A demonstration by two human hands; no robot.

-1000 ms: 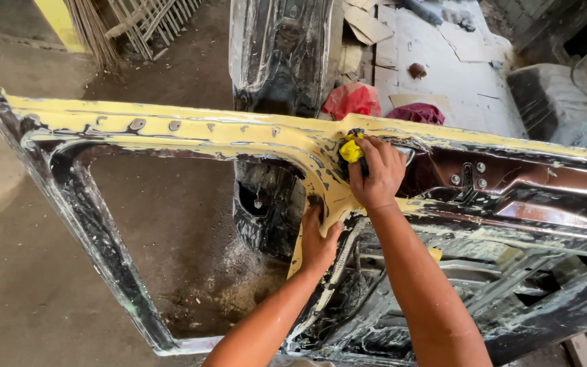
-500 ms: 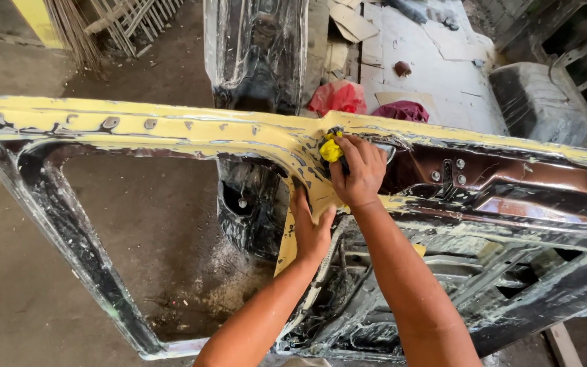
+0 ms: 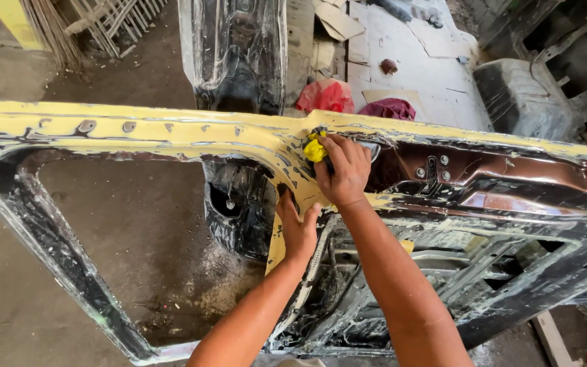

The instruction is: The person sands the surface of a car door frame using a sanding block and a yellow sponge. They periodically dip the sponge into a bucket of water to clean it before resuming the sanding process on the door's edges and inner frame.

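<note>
Right hand: fingers curled tight, clamped on a small yellow wad, pressed against the upper rail of the car door shell. The wad shows only at the fingertips, crumpled, bright yellow; whether it is cloth or sponge cannot be told.

Left hand: fingers loosely together, holding nothing, laid against the door shell's slanted pillar just below the right hand. Thumb stands out to the right. The two hands are near each other, not touching.

Door shell: stripped, lying across the view with the window opening to the left of the hands. Upper rail coated pale yellow, patchy, with dark scrape marks and small round holes along it. To the right of the right hand the yellow gives way to bare reddish-brown metal carrying a bracket with bolts. The frame around the window opening is black and glossy, streaked white. Below the hands, the inner cavity shows ribs and cut-outs, smeared with grey-white residue.

Beyond the door shell's upper rail: a second dark glossy panel standing upright, a red rag and a maroon rag on a pale floor sheet. Dusty concrete floor shows through the window opening.
</note>
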